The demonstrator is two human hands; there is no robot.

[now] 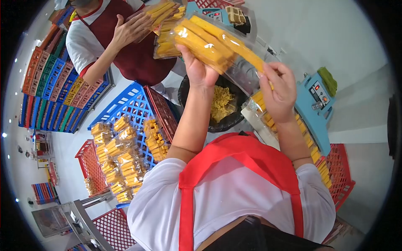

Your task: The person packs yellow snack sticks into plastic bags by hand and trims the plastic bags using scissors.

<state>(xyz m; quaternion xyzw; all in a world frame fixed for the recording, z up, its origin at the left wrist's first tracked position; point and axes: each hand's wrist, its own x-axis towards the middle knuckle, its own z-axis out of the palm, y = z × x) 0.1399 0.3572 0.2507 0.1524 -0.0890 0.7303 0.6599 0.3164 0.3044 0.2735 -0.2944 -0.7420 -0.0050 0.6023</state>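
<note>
My left hand [197,69] grips a clear plastic bag [245,71] from below. Several thick yellow sticks [201,44] lie side by side inside it. With fingers closed, my right hand [278,90] pinches the near end of a long yellow stick [234,44], whose far part lies along the bag over the others. Whether that stick is fully inside the plastic I cannot tell. Below my right forearm, a row of more yellow sticks [307,138] runs beside a teal machine [316,104] with a control panel.
A co-worker's hand [130,31] holds yellow sticks at upper left. A black-lined bin [184,94] with yellow scraps [222,102] stands under my hands. Bagged sticks [125,157] fill a blue crate [119,100]. Stacked crates [63,79] stand left; a red crate [341,175] sits right.
</note>
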